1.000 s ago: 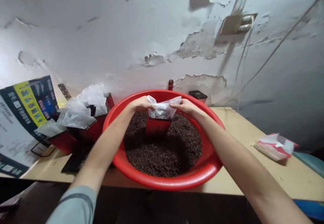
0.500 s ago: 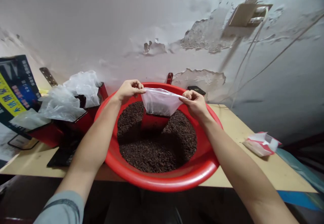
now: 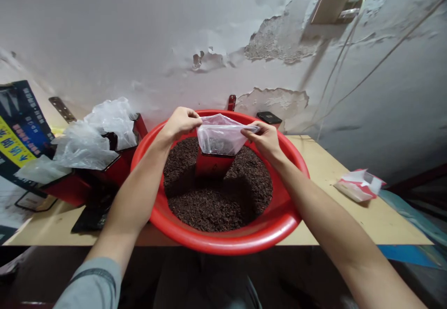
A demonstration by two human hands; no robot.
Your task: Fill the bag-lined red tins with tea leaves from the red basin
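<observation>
A clear plastic bag (image 3: 220, 139) rises out of a red tin (image 3: 213, 165) that stands in dark, loose, dried flakes (image 3: 213, 211), perhaps tea leaves. Those flakes fill much of a big red basin (image 3: 223, 246). My left hand (image 3: 183, 122) pinches the bag's left top corner between thumb and fingers. On the opposite side, my right hand (image 3: 261, 137) grips the right top corner. Between the hands the bag's mouth gapes a little. What lies inside the tin is hidden by the bag and the tin's wall.
Left of the basin stand several red tins with plastic bags (image 3: 82, 146) sticking out, beside a dark printed box (image 3: 24, 123). A dark tin (image 3: 268, 118) sits behind the basin. At the right, a white-and-red packet (image 3: 360, 185) lies on the pale tabletop (image 3: 324, 164).
The bag's mouth has gone from stretched flat to slightly parted. My right hand has come a little inward, and the view has shifted slightly.
</observation>
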